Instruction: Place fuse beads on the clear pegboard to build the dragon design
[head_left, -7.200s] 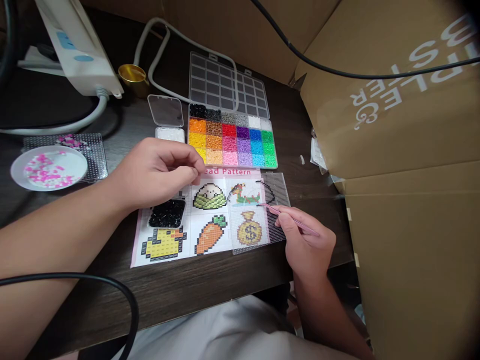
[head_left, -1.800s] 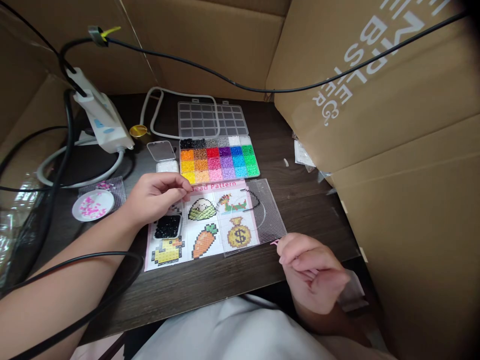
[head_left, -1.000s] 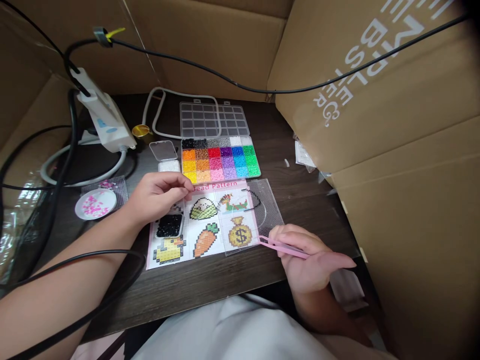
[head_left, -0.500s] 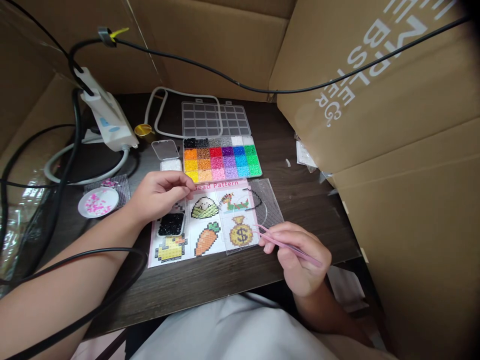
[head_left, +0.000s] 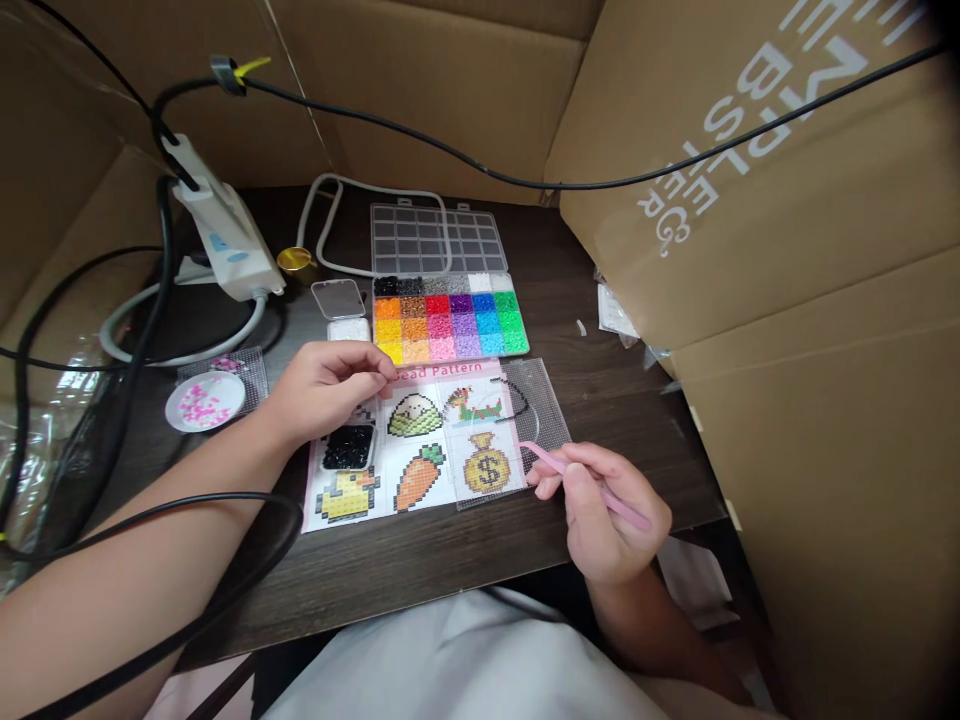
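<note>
My right hand (head_left: 611, 505) holds pink tweezers (head_left: 551, 458), their tips together over the right edge of the pattern sheet. Beneath them is a clear pegboard (head_left: 551, 405) with a curved line of black beads (head_left: 517, 395) on it. My left hand (head_left: 341, 385) rests at the upper left of the sheet (head_left: 382, 490), thumb and fingers closed; what they hold, if anything, is too small to tell. A small box of black beads (head_left: 349, 447) sits just below that hand, on the sheet beside the duck picture.
Behind the sheet lies an open bead case (head_left: 450, 320) with many colours. At left are a white dish of pink beads (head_left: 205, 402), a power strip (head_left: 229, 245) and cables. A black cable loops over my left forearm. Cardboard walls surround the table (head_left: 600, 400).
The pink tweezers have gone from spread tips to closed tips and turned slightly in my right hand. My left hand keeps its pose. The whole view has shifted a little.
</note>
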